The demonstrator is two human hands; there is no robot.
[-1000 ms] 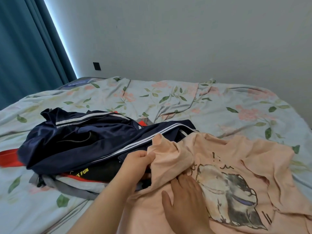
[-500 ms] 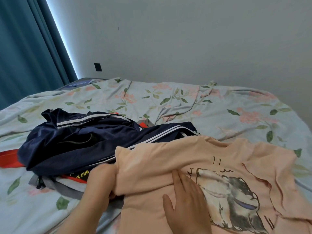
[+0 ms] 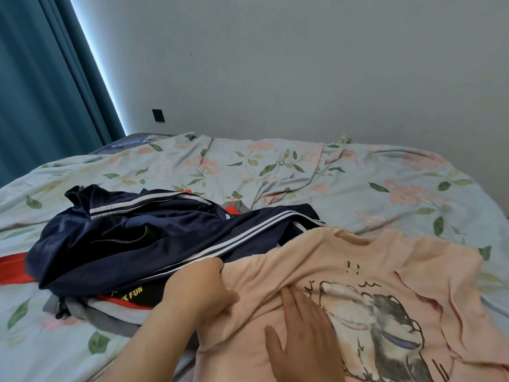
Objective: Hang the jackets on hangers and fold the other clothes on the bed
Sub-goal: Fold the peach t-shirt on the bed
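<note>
Though rumpled at one edge, peach T-shirt [image 3: 316, 260] with sketched animal print.

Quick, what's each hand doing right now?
Left hand: grips the edge of the peach T-shirt.
Right hand: open, fingers straight, pressing flat on the peach T-shirt.

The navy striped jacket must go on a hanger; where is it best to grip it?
Probably the navy jacket's raised far-left end, approached from the left: it stands free, while the right end lies under the pink T-shirt.
</note>
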